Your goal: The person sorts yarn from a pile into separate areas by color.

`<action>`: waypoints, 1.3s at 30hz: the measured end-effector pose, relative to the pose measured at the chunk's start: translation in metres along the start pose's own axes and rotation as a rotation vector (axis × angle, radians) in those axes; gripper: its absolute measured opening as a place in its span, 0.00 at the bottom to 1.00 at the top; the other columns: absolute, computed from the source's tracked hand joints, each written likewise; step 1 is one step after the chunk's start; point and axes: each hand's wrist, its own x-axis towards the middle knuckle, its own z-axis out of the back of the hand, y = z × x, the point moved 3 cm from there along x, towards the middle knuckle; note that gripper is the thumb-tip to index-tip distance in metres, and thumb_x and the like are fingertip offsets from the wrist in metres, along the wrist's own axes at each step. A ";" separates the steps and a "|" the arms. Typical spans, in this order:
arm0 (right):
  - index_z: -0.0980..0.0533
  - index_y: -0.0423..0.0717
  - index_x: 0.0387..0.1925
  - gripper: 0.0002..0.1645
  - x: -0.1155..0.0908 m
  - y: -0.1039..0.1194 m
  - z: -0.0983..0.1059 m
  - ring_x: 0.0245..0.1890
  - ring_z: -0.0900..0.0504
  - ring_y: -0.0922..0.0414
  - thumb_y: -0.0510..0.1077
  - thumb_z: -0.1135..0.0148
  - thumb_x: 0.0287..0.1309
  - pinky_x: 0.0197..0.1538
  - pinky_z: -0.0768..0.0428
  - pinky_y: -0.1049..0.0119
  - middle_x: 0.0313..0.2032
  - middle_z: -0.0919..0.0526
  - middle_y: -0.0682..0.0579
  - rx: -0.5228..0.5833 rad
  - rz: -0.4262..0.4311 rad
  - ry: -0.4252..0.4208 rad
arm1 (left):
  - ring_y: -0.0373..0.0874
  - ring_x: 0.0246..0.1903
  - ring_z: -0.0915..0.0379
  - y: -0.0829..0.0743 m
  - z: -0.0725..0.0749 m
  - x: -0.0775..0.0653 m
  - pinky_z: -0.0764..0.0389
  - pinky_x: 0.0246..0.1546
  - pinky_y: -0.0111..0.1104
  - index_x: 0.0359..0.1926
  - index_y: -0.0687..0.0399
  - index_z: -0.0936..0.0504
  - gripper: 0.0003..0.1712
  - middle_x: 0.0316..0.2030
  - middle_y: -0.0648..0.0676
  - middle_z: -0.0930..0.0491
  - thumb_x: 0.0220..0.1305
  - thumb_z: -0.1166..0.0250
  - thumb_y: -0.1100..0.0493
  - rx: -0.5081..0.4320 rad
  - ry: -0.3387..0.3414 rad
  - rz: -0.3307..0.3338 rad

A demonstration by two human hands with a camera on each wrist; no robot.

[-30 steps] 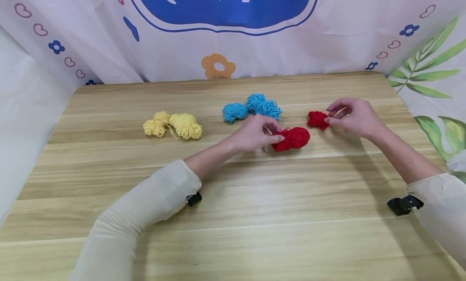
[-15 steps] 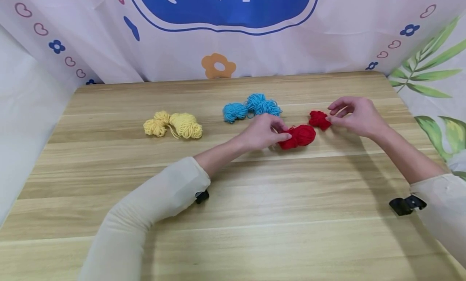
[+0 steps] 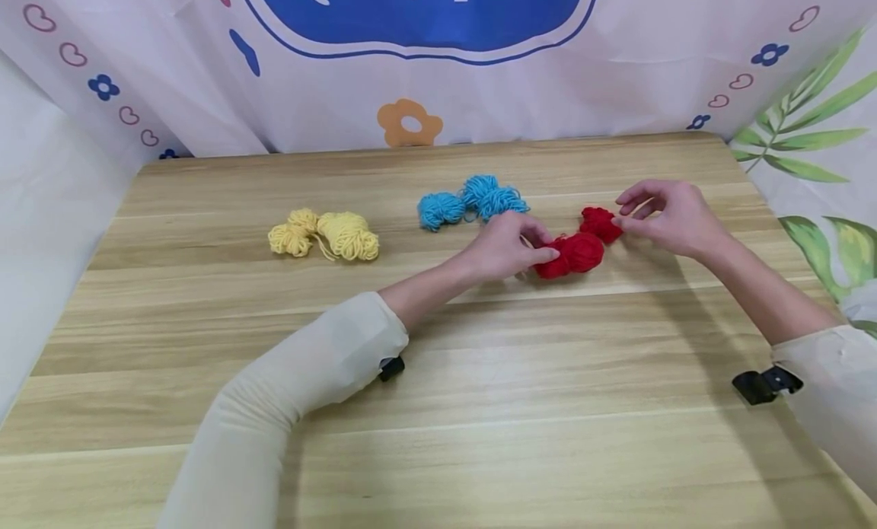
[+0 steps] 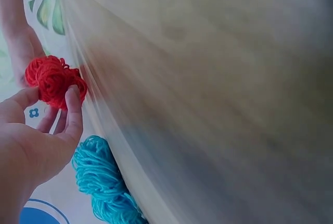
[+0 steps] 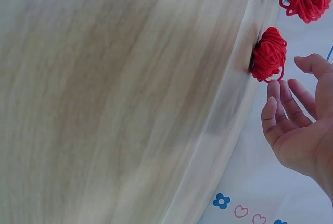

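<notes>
Thumb and fingers of my left hand pinch the near end of the larger red yarn bundle, low over the wooden table. In the left wrist view that red bundle sits between the thumb and fingertips. Just beyond it lies a smaller red yarn bundle, overlapped by the larger one in the head view. My right hand is at its right side, fingers loosely bent. The right wrist view shows this hand's fingertips right at a loop of the small red bundle, with the fingers spread apart.
Two blue yarn bundles lie behind my left hand. Farther left are two yellow yarn bundles, side by side. A printed white cloth hangs along the back edge of the wooden table.
My left hand has carried the larger red bundle right and slightly away, up to the small one. The small red bundle shifted slightly right at first; my right hand has barely moved.
</notes>
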 end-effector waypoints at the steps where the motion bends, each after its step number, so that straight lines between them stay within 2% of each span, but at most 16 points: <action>1: 0.19 0.32 0.48 0.17 0.000 0.000 0.000 0.29 0.20 0.70 0.36 0.26 0.58 0.26 0.25 0.73 0.33 0.15 0.58 -0.001 0.002 -0.001 | 0.44 0.43 0.21 -0.001 -0.001 0.001 0.19 0.37 0.27 0.49 0.60 0.13 0.12 0.43 0.53 0.14 0.70 0.30 0.57 -0.002 -0.001 0.000; 9: 0.18 0.32 0.48 0.17 0.000 0.002 0.000 0.29 0.20 0.72 0.36 0.27 0.58 0.26 0.25 0.75 0.34 0.14 0.53 -0.011 0.020 -0.006 | 0.41 0.40 0.21 -0.002 -0.007 0.007 0.19 0.34 0.27 0.47 0.58 0.12 0.11 0.40 0.51 0.15 0.70 0.29 0.57 -0.017 -0.044 0.020; 14: 0.18 0.32 0.48 0.17 0.001 0.005 0.001 0.30 0.19 0.72 0.36 0.27 0.58 0.25 0.24 0.73 0.33 0.15 0.60 0.008 0.024 -0.010 | 0.41 0.41 0.21 -0.004 -0.010 0.012 0.21 0.37 0.26 0.45 0.59 0.12 0.10 0.38 0.51 0.14 0.69 0.29 0.56 0.002 -0.069 0.006; 22: 0.18 0.32 0.50 0.18 0.000 0.012 0.001 0.30 0.19 0.72 0.35 0.27 0.59 0.24 0.24 0.72 0.37 0.13 0.51 0.008 0.028 -0.009 | 0.42 0.39 0.22 -0.005 -0.012 0.016 0.22 0.37 0.26 0.43 0.59 0.11 0.09 0.36 0.51 0.14 0.69 0.29 0.57 0.014 -0.085 0.012; 31: 0.18 0.32 0.49 0.18 -0.003 0.018 0.001 0.31 0.18 0.71 0.36 0.26 0.58 0.27 0.24 0.73 0.33 0.15 0.63 0.021 0.060 0.010 | 0.42 0.30 0.21 -0.005 -0.014 0.021 0.21 0.29 0.28 0.40 0.58 0.13 0.08 0.34 0.51 0.15 0.70 0.30 0.56 -0.019 -0.068 0.066; 39: 0.17 0.33 0.46 0.16 -0.007 0.021 0.001 0.29 0.19 0.68 0.35 0.26 0.57 0.27 0.24 0.74 0.37 0.12 0.46 0.003 0.093 0.012 | 0.45 0.26 0.19 -0.006 -0.015 0.027 0.20 0.26 0.29 0.38 0.57 0.14 0.08 0.32 0.51 0.16 0.71 0.31 0.56 -0.037 -0.071 0.095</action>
